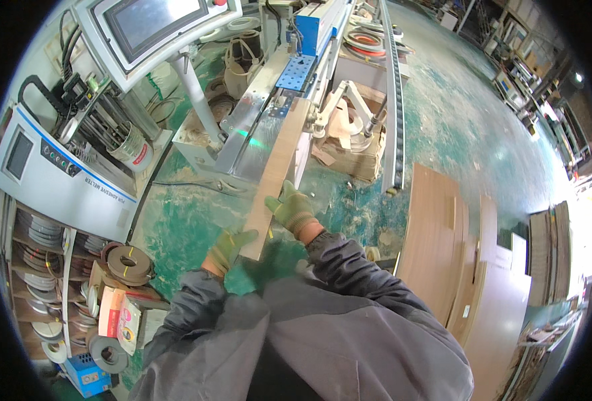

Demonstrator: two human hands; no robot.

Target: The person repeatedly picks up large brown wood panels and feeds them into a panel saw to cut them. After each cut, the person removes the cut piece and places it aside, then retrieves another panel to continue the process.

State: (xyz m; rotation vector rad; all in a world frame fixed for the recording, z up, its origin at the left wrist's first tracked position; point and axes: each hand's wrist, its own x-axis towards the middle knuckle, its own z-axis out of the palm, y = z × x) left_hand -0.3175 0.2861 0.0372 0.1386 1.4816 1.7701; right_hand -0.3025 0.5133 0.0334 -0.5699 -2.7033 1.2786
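A long, narrow wood-grain board [275, 173] runs away from me, its far end on the metal infeed table [248, 143] of an edge-banding machine. My left hand [227, 249], in a green work glove, grips the near end from the left, thumb on top. Further along, my right hand [294, 208], gloved the same way, holds the board's right edge, thumb over the upper face. The fingers beneath the board are hidden. Two green light marks show on the metal just left of the board. Beyond its far end sits a perforated blue plate [295, 73].
A control screen [150, 22] on a post and a PUR adhesive melter [65, 168] stand left. Shelves of edge-band rolls [40, 280] are lower left. A roller rail [395, 125] runs along the right. Large panels [429, 235] lean at my right. A cable crosses the green floor [175, 220].
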